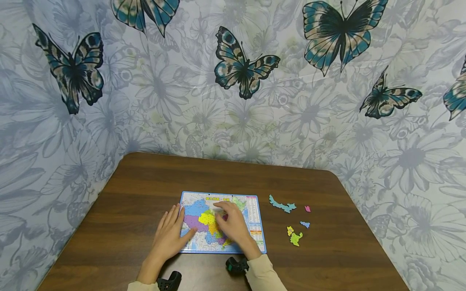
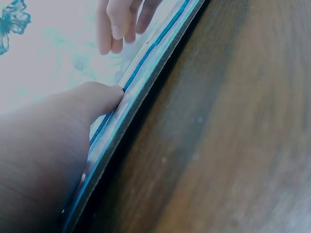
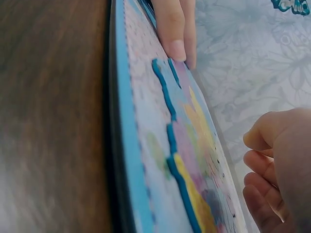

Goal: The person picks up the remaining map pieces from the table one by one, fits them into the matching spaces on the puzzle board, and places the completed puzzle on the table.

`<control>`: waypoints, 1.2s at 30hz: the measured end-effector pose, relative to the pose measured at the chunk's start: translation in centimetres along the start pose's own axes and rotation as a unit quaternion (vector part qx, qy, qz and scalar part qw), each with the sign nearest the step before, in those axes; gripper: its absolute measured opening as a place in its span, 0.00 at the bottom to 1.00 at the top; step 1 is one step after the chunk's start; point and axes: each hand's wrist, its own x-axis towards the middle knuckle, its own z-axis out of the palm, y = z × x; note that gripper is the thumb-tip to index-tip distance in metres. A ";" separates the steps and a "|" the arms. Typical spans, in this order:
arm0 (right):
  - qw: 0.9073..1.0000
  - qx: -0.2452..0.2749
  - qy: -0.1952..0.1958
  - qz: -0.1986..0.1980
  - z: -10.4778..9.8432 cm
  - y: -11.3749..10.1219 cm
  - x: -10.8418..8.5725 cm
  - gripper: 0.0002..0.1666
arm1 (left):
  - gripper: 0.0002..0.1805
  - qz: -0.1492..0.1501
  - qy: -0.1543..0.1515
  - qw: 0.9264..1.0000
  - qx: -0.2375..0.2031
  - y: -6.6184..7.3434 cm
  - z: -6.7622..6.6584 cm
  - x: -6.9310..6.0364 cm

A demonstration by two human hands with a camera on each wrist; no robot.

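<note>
Two hands are working at a map puzzle board (image 1: pixel 255 220), midway between the desk's (image 1: pixel 145 182) side edges: my left hand (image 1: pixel 171 234) is resting on its left edge, thumb spread wide, while my right hand (image 1: pixel 234 226) is hovering over its middle, fingers loosely bent, nothing showing between them. Toward the desk's right edge, nearer that right hand, a long light-blue piece (image 1: pixel 287 208) is lying slantwise, right end closer to me, then yellow (image 1: pixel 290 230), green (image 1: pixel 295 239), blue (image 1: pixel 305 224) and pink (image 1: pixel 307 209) pieces.
</note>
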 end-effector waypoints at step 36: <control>0.997 -0.016 0.073 0.006 -4.6 3.9 -1.2 0.18 | 0.48 -0.006 -0.004 1.000 0.002 0.2 -0.1 -0.2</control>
